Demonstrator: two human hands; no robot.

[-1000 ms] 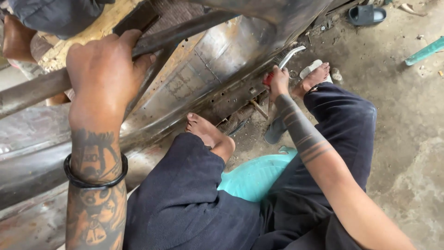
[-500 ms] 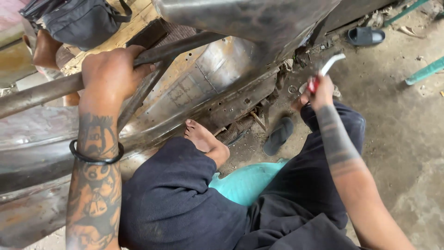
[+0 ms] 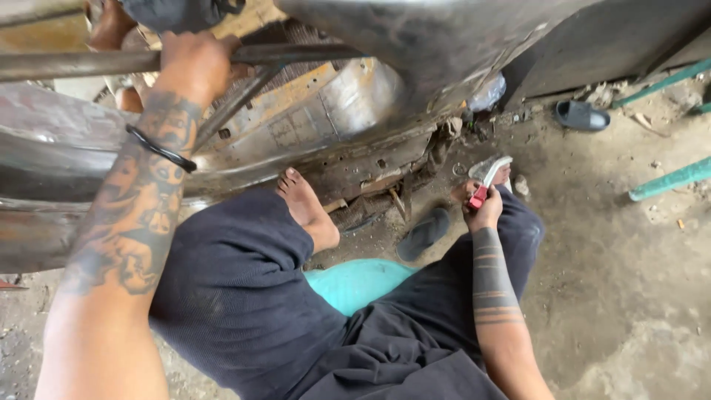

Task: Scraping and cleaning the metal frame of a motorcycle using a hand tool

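Left hand [image 3: 194, 63] is wrapped tight around a dark metal bar [image 3: 296, 53] that runs across the top of the view, fingers closed over it; a black band [image 3: 159, 148] sits on that forearm. Right hand [image 3: 483, 211] is closed on the red handle of a small tool [image 3: 489, 181] with a curved pale metal head pointing up; the tool sits above the right knee, just clear of the rusted lower edge of the metal body panel [image 3: 326, 111].

Edges and room: the panel overhangs the person's legs, its torn bottom edge [image 3: 378, 181] close to a bare foot [image 3: 307, 211] that rests against it. Open concrete floor [image 3: 615, 281] lies to the right of the right arm, free for movement. A turquoise stool seat [image 3: 355, 281] shows between the thighs.

Other items: one dark sandal [image 3: 422, 233] lies by the foot under the panel edge; a second dark sandal [image 3: 583, 115] lies well apart near the far wall. Two green pipes [image 3: 670, 179] cross the upper right. No packages or labels can be made out.
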